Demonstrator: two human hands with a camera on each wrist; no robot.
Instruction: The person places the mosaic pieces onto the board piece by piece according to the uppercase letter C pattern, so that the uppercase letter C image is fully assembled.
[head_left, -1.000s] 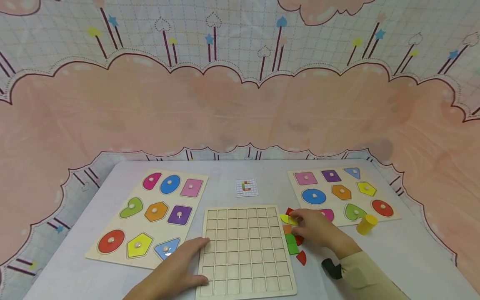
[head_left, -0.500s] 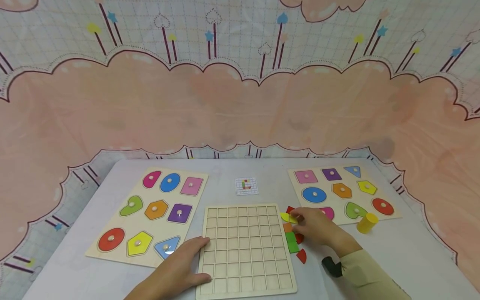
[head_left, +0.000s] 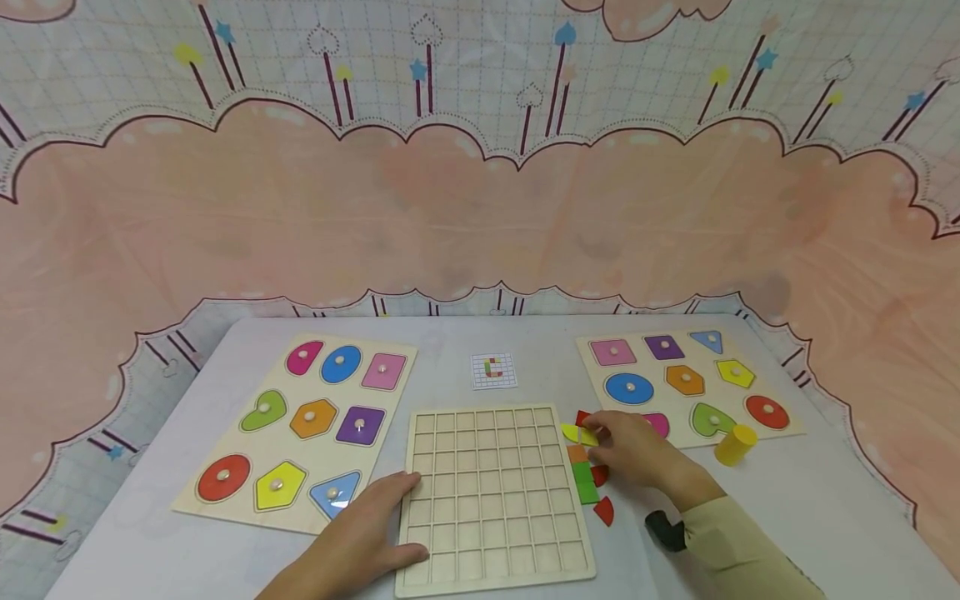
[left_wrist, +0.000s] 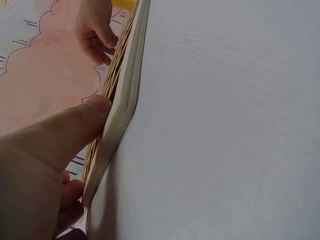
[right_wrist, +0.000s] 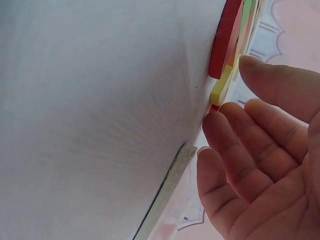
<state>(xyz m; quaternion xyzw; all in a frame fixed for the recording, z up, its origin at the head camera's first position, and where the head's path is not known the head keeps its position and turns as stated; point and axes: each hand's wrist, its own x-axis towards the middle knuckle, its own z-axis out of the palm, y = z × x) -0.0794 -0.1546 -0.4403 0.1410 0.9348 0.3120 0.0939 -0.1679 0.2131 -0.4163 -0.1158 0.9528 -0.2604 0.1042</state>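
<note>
The left hand [head_left: 363, 533] rests at the left edge of a wooden grid board [head_left: 485, 498], thumb and index finger spread apart. In the left wrist view the thumb [left_wrist: 75, 125] presses on the rim of the board. Beyond the board's right side, the right hand [head_left: 637, 448] reaches down with its fingertips right at a pair of yellow pieces [head_left: 572, 433]. Seen from the right wrist, its thumb [right_wrist: 265, 75] stands apart from loosely bent fingers, close to a yellow piece [right_wrist: 221, 89]. Red [head_left: 604, 511], orange [head_left: 577, 454] and green [head_left: 583, 473] pieces lie below; the hand partly covers some.
Two shape-puzzle boards with knobbed pieces flank the grid board, one at the left [head_left: 322, 454] and one at the back right [head_left: 660, 396]. A small pattern card [head_left: 493, 372] lies behind it. A yellow cylinder [head_left: 735, 445] stands right of the right hand.
The left thumb tip has slid slightly further over the board's edge. The right hand stays almost still by the yellow pieces, and the head view shifts a little.
</note>
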